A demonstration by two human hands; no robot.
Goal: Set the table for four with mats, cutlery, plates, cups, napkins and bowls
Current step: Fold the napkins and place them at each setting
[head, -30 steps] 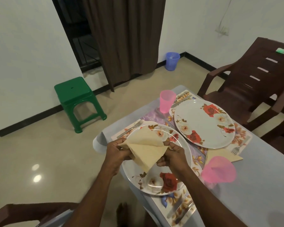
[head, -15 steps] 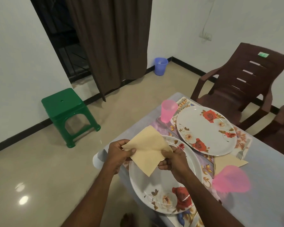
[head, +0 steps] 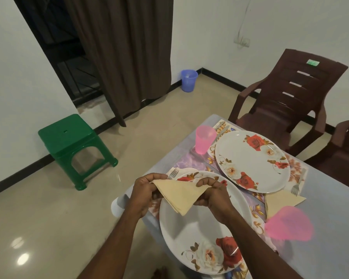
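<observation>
We see the left hand [head: 144, 191] and right hand [head: 214, 193] each pinching a corner of a beige folded triangular napkin [head: 179, 195], held above the near round white rose-patterned plate [head: 191, 228]. A metal fork [head: 173, 173] lies just beyond the left hand. Farther off sit a second floral plate [head: 252, 161], a translucent pink plastic cup [head: 205, 139] and another folded napkin [head: 280, 202] on patterned mats over the grey worktop [head: 330, 198]. A brown plastic chair [head: 290, 97], green plastic stool [head: 73, 141] and brown curtain [head: 125, 53] stand on the glossy tiled floor [head: 48, 218].
</observation>
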